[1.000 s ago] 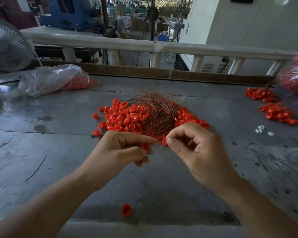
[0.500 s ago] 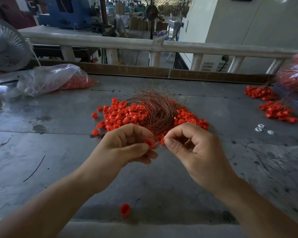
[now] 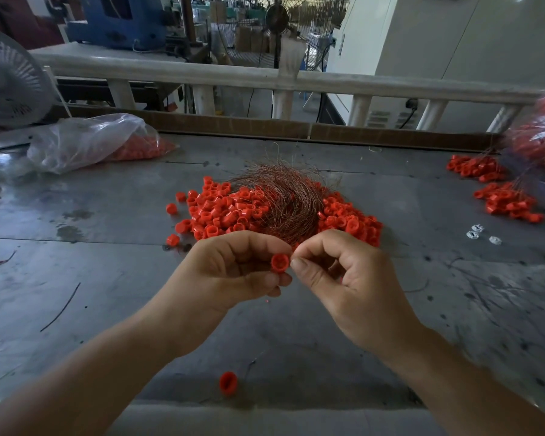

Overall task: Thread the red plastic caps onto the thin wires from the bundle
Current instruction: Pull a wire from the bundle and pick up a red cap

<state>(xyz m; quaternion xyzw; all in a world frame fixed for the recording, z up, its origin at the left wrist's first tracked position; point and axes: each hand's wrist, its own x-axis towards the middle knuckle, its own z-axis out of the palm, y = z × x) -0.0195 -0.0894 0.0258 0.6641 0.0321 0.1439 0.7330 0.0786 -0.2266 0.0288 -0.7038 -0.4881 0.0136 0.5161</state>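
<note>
Pinching one small red plastic cap (image 3: 279,263) in L hand (image 3: 233,272) - thumb below, forefinger over the top, open mouth facing the camera, other fingers curled underneath. R hand (image 3: 343,278) just beside it, thumb tip and forefinger pressed together right at the cap's rim, remaining fingers curled in; cannot tell whether a strand sits in that pinch, too fine to see.

Just beyond the knuckles: tangled bundle of thin coppery wires (image 3: 283,202), lying on a loose heap of red plastic caps (image 3: 221,212) that spreads out to both sides, all on a scuffed grey metal table (image 3: 107,278).

Near edge of table, btwn the forearms: single stray red cap (image 3: 228,382), well apart from the heap.

Far R: two clusters of red caps w/ thin wires sticking out (image 3: 507,204), and near them a few small white plastic bits (image 3: 482,236). Far L: crumpled clear plastic bag (image 3: 85,143) w/ more red caps inside, beside a white desk fan (image 3: 10,89). Behind the table - pale railing (image 3: 328,81).
</note>
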